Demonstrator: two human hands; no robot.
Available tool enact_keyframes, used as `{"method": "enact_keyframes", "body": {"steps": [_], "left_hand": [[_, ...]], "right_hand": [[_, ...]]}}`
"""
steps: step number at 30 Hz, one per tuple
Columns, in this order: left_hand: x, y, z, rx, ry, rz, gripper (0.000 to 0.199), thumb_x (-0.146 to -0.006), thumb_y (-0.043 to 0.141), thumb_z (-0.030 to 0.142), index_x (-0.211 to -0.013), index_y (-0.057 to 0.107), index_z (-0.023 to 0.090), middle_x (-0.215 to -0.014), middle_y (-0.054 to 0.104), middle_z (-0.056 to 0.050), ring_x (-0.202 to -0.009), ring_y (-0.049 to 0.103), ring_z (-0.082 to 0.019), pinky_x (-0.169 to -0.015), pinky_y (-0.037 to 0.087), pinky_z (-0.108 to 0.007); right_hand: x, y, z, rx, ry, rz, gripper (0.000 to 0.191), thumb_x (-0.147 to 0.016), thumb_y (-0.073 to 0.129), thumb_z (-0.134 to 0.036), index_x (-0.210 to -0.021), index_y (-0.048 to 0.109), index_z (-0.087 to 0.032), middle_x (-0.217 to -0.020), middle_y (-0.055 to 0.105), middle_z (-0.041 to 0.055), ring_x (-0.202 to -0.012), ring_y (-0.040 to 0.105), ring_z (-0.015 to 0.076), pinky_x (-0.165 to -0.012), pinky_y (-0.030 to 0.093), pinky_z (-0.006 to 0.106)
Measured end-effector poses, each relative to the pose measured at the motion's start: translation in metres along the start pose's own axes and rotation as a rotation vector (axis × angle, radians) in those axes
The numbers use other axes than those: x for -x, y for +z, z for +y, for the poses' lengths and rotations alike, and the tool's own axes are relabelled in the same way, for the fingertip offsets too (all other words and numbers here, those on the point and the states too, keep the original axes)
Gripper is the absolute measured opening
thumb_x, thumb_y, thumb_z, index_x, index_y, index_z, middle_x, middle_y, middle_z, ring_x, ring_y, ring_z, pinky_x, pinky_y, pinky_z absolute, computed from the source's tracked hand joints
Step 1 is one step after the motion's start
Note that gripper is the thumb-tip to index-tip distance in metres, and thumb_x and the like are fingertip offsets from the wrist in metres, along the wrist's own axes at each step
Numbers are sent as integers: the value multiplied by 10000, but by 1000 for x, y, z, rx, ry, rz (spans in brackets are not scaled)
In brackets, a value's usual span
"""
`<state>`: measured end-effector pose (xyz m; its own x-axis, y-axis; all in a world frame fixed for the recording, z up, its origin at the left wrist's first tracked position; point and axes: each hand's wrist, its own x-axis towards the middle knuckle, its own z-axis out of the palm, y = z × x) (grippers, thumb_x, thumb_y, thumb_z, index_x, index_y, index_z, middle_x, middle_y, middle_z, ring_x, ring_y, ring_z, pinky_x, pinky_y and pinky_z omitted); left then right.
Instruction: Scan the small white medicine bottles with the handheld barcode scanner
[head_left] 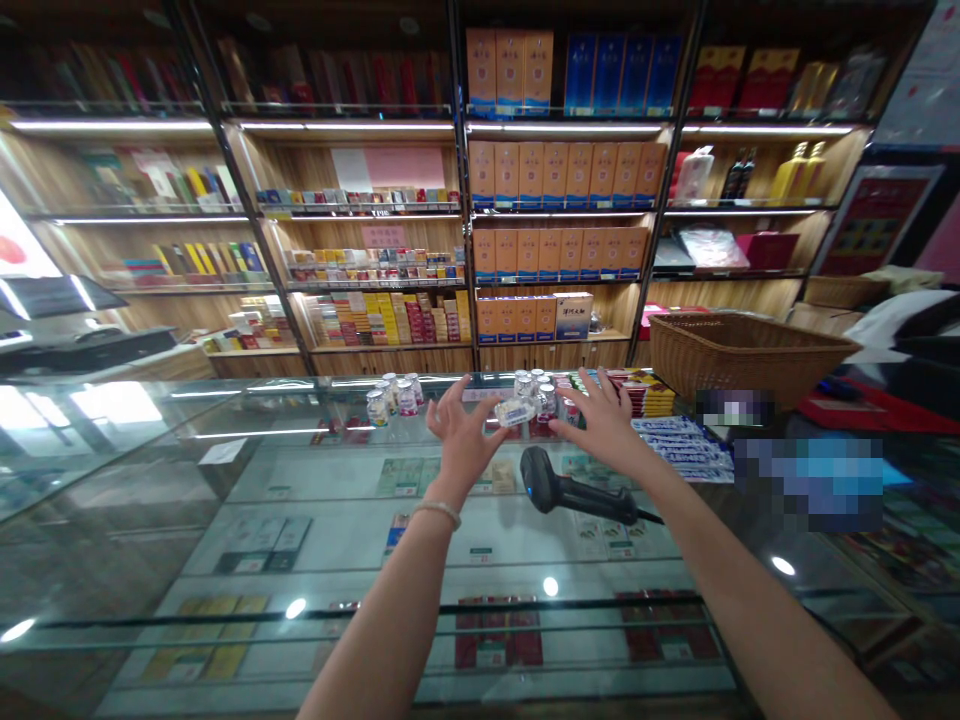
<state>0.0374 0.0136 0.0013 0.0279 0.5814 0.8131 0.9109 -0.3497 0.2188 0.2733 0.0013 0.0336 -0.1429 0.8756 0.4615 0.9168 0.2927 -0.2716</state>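
Note:
Near the far edge of the glass counter, my left hand (463, 437) holds a small clear jar (515, 411) tipped on its side between thumb and finger, its printed label facing me. My right hand (600, 425) is just right of it, fingers spread, beside a group of similar small jars (545, 402); a dark red item lies partly behind its thumb. Another group of small jars (406, 396) stands upright left of my left hand. A black handheld scanner (577, 490) lies on the glass below my right hand.
A wicker basket (742, 350) stands at the right rear, with blue-and-white packets (679, 447) before it and yellow-red packs (645, 393) beside them. A white paper (223, 452) lies at left. Behind the counter are shelves of boxes (566, 172).

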Motion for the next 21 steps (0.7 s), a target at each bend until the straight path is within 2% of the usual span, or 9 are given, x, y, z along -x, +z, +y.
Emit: {"method": "enact_keyframes", "body": {"steps": [5,11,21], "left_hand": [[0,0,1,0,-14,-2,393,-738,852,408,-1112,747,344,-1566,423,-115,-1440,381,-359,-1211,141,-617],[0,-1,3,-3,-4,-33,411,-730,855,425,-1122,746,363,-1562,429,-103,-1442,381,-349,-1217,139,-611],[1,-1,7,-5,3,-31,429,-726,856,450,-1127,740,354,-1551,443,-109,-1432,388,-355,-1213,138,-613]], "right_hand": [[-28,21,-10,-70,44,66,423,-956,545,-558,-1286,684,-332,-1643,355,87,-1541,196,374,-1167,181,689],[-28,46,-5,-132,40,69,363,-984,503,-517,-1193,722,-317,-1638,365,70,-1526,232,342,-1173,200,646],[-22,46,1,-231,39,123,330,-970,528,-505,-1146,719,-302,-1594,430,63,-1510,255,313,-1178,238,585]]}}
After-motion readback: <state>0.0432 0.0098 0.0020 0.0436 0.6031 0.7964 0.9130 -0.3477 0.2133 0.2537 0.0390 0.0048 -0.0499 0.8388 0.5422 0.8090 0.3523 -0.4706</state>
